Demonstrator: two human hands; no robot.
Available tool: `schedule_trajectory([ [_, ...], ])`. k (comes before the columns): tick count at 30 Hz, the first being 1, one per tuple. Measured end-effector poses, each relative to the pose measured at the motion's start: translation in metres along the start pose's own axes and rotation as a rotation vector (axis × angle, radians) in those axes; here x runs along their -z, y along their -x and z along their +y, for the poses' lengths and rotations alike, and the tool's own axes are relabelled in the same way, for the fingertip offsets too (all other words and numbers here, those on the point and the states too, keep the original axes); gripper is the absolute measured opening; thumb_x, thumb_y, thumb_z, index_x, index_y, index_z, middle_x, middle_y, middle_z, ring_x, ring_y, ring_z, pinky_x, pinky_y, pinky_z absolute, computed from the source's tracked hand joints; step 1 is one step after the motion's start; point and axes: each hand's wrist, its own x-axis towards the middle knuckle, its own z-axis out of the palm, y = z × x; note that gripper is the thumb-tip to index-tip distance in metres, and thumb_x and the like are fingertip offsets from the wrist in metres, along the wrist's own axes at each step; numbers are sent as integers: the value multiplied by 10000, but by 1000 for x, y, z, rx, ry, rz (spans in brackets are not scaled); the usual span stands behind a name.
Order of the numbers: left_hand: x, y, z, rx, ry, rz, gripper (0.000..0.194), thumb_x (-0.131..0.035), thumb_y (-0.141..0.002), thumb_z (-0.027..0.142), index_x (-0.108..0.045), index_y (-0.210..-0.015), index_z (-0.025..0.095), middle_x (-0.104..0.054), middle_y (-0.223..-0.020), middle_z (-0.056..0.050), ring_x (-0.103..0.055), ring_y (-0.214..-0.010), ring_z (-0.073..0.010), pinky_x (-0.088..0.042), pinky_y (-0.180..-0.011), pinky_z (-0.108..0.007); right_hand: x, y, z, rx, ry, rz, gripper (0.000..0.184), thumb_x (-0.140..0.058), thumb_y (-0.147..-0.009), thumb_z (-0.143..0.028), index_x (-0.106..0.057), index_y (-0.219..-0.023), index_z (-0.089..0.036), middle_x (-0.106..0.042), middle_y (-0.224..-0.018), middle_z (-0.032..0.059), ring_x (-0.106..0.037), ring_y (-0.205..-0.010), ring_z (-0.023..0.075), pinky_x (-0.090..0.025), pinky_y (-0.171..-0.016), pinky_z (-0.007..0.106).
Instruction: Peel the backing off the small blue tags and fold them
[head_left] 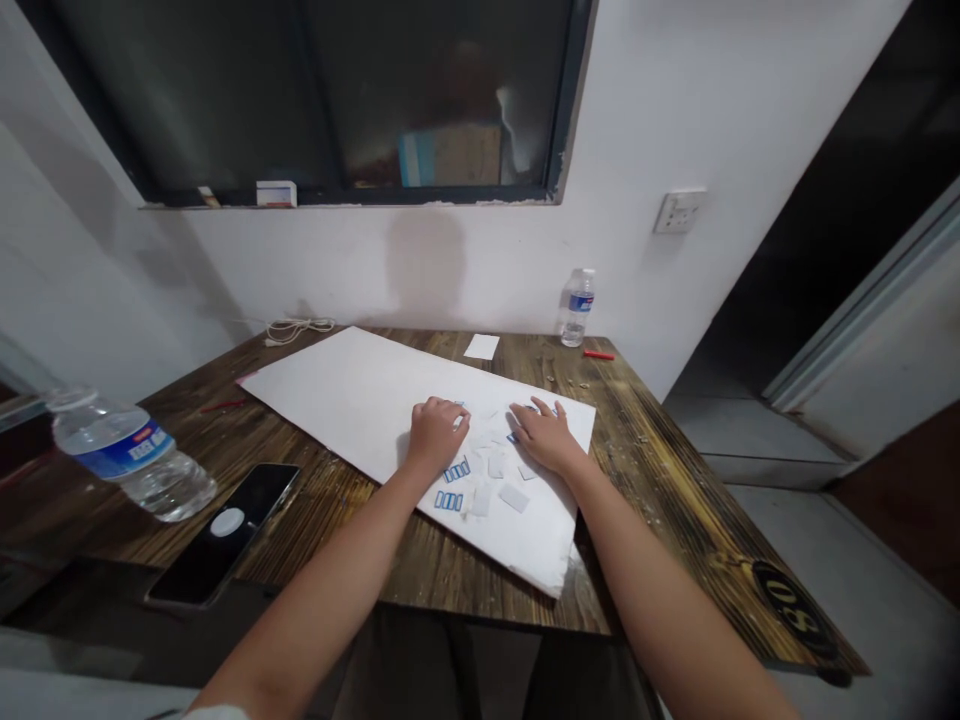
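Left hand (435,435): palm down, fingers curved onto a broad white paper sheet (337,400); whether they pinch anything is hidden.

Right hand (547,437): open, palm down, fingers spread among the pieces on the sheet, not gripping.

Pieces: blue-printed paper strips (453,486) with rows of small rectangles and thin white paper scraps (495,465) lie between and just below both hands.

Table: a wooden table (660,470) with dark, scuffed, streaky grain bears the sheet, a clear plastic water bottle (127,455), a black smartphone (225,535), a second water bottle (577,307), a red stick (598,354), a small white paper slip (481,346) and a coiled white cable (300,328).

Room: a white painted wall (180,270) holds a dark-framed window (315,100) and a white wall socket (679,211).
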Motion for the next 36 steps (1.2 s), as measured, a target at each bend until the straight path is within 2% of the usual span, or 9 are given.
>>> schedule_trajectory([
  [5, 0, 0, -3, -3, -7, 5, 159, -529, -860, 267, -685, -847, 236, -711, -924, -42, -548, -973, -229, -329, -883, -405, 2, 0, -3, 102, -59, -31, 471, -285, -954, -289, -412, -1402, -221, -473, -1431, 76, -181, -1433, 258, -61, -1127, 557],
  [10, 0, 0, -3, -3, -13, 3, 154, -533, -858, 267, -682, -837, 237, -711, -927, -43, -553, -965, -230, -333, -869, -406, 9, 1, 3, -1, -111, 60, 483, -286, -927, -225, -433, -1387, -194, -474, -1431, 75, -212, -1421, 248, -67, -1136, 526],
  [13, 0, 0, -3, 1, -12, -14, 163, -527, -861, 273, -684, -840, 237, -712, -935, -51, -551, -974, -235, -333, -873, -408, 11, 3, 8, -27, -94, 37, 483, -302, -911, -199, -455, -1369, -177, -497, -1409, 94, -240, -1407, 274, -67, -1124, 554],
  [18, 0, 0, -3, 7, -14, -30, 166, -525, -861, 274, -685, -843, 230, -714, -936, -51, -548, -977, -235, -334, -880, -409, 9, 5, 11, 4, -77, -9, 477, -306, -899, -181, -477, -1345, -179, -522, -1382, 97, -309, -1373, 280, -104, -1110, 569],
  [25, 0, 0, -4, 41, -38, -43, 186, -513, -868, 272, -694, -857, 228, -711, -955, -49, -546, -989, -234, -338, -875, -404, 4, 0, 13, 60, -167, -16, 473, -311, -900, -183, -494, -1332, -242, -509, -1402, 40, -312, -1378, 251, -115, -1113, 558],
  [28, 1, -1, -4, 54, -52, -38, 193, -508, -872, 272, -696, -866, 229, -713, -963, -40, -544, -986, -236, -333, -866, -407, 11, -1, 22, -35, -199, 47, 479, -324, -889, -181, -504, -1330, -234, -502, -1408, 43, -323, -1372, 249, -154, -1117, 528],
  [32, 2, -2, -4, 71, -55, -43, 209, -494, -876, 260, -700, -874, 231, -713, -984, -44, -539, -996, -239, -324, -878, -409, 25, 3, 45, -263, -144, 187, 478, -371, -855, -161, -553, -1295, -211, -557, -1348, 78, -430, -1288, 252, -290, -1064, 435],
  [36, 3, -3, -2, 93, -53, -57, 220, -485, -878, 262, -703, -881, 229, -711, -993, -47, -537, -1001, -243, -324, -885, -407, 31, 11, 60, -405, -83, 140, 441, -385, -877, -195, -578, -1271, -240, -585, -1314, 69, -473, -1227, 276, -354, -986, 440],
])
